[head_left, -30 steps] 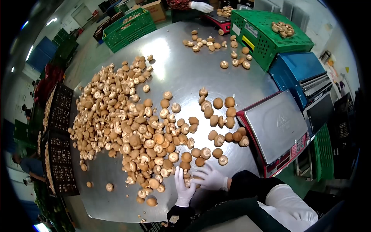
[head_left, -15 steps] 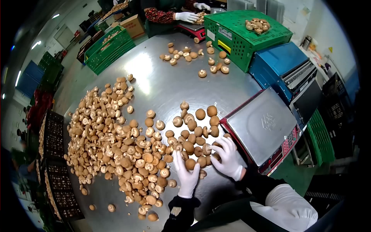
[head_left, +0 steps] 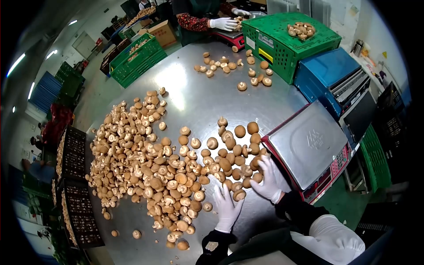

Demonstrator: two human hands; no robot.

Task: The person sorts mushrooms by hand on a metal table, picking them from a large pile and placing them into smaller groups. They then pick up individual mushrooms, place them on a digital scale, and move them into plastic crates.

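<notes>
Both hands wear white gloves. My left hand [head_left: 227, 207] has its fingers spread at the near edge of a loose group of brown mushrooms [head_left: 225, 164], its thumb beside one mushroom [head_left: 239, 195]. To the right, my right hand [head_left: 268, 183] is spread too, fingertips against mushrooms near the scale's corner. Neither hand is closed round a mushroom. The big mushroom pile [head_left: 132, 154] spreads over the metal table [head_left: 194, 101] on the left. A red scale with a steel plate [head_left: 309, 143] stands right of my right hand.
At the back, a co-worker's gloved hand [head_left: 224, 24] is by another scale [head_left: 234, 39]. Mushrooms lie on an upturned-looking green crate [head_left: 274, 48]. A blue machine [head_left: 327, 73] stands behind the near scale. Dark crates [head_left: 81, 216] line the left edge; a green crate [head_left: 139, 62] stands beyond.
The whole view has shifted, so the table appears farther right. My left hand has drawn back toward the near edge of the mushroom group, its fingers now spread. My right hand remains by the scale.
</notes>
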